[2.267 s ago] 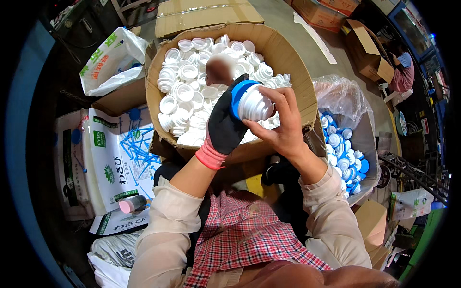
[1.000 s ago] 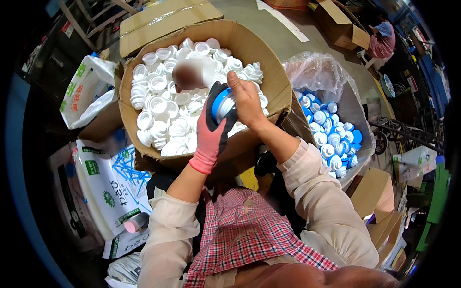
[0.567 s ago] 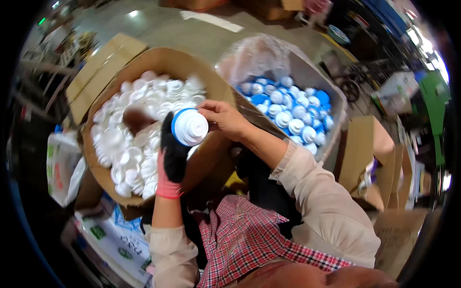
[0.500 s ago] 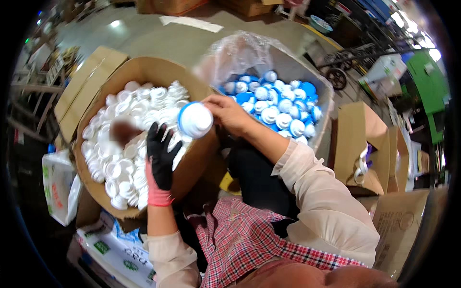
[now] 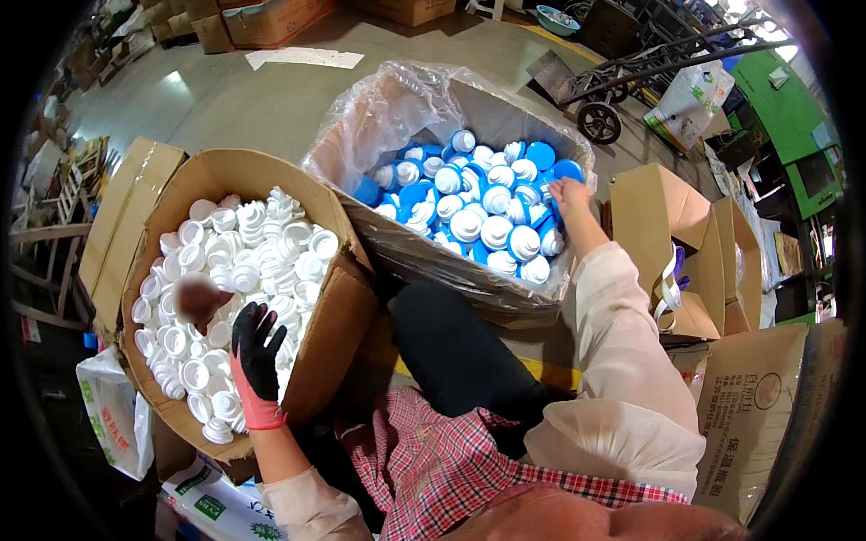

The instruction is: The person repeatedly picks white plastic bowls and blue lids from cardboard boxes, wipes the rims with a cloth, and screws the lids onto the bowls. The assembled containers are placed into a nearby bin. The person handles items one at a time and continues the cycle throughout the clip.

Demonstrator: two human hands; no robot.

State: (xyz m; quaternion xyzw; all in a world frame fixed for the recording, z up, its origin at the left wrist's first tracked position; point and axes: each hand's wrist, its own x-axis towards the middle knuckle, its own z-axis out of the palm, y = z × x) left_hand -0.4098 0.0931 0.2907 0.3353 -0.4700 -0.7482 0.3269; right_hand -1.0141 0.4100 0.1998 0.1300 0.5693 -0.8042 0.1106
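My bare right hand is at the right rim of a plastic-lined box. Its bent fingers meet the edge of a blue cap, and they seem closed on it. Blue-and-white caps with stepped white tops are heaped in this box. On my left, a cardboard box holds a pile of white plastic lids. Over its near right part hovers my left hand, in a black glove with a pink cuff. Its fingers are spread, with nothing in them.
A brown blurred shape shows over the white lids; I cannot make it out. Open cardboard boxes stand at the right. Farther back are a wheeled cart and a green cabinet. White bags flank the left box.
My right hand has moved from between the boxes, where it held a blue-and-white cap, to the lined box's right side. My left hand stays spread over the white lids. The view has shifted.
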